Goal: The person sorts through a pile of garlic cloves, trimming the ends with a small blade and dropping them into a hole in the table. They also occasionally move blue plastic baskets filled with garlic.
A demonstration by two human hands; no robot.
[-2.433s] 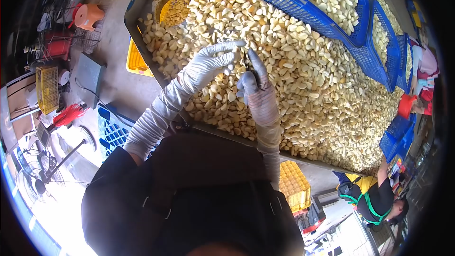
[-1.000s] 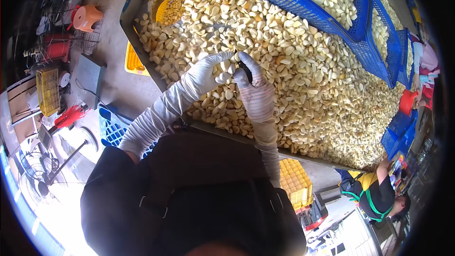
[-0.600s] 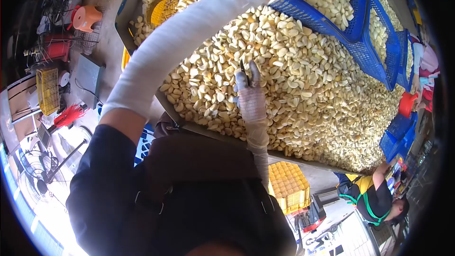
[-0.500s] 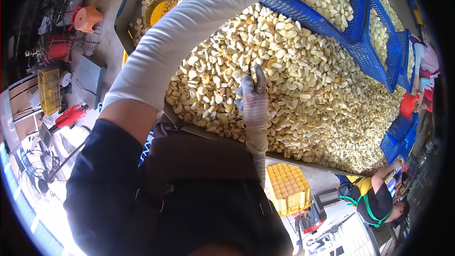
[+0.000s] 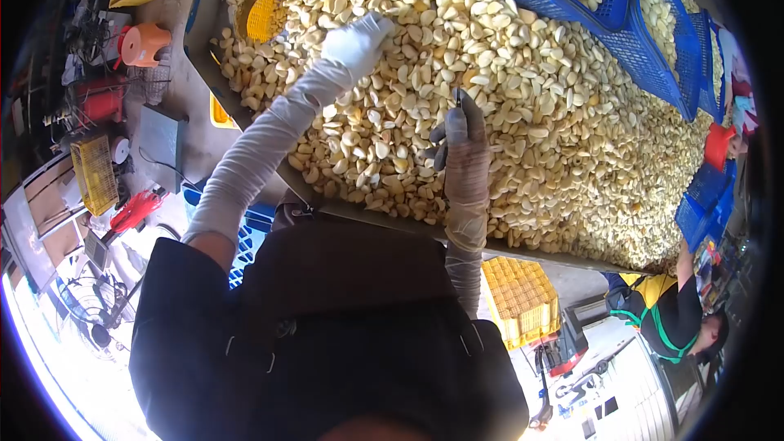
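A broad layer of peeled, cream-coloured garlic cloves (image 5: 539,131) covers a metal-edged table (image 5: 351,211). My left hand (image 5: 353,49), in a white glove and sleeve, is low over the cloves at upper centre. Its fingers are drawn together and pointing down; whatever they pinch is hidden. My right hand (image 5: 465,135), in a stained, greyish glove, rests over the cloves nearer the middle. It is closed around a small knife (image 5: 459,98), of which only a thin dark tip shows between the fingers.
Blue baskets (image 5: 563,12) filled with cloves line the far side. A round opening (image 5: 265,15) with yellow mesh is at the table's left end. Yellow crates (image 5: 523,298) stand below the near edge. Another person (image 5: 665,314) works at the right, near a red container (image 5: 719,145).
My left hand has come back from the blue basket to the cloves on the table. My right hand stays over the cloves, still around the knife. The view has shifted slightly.
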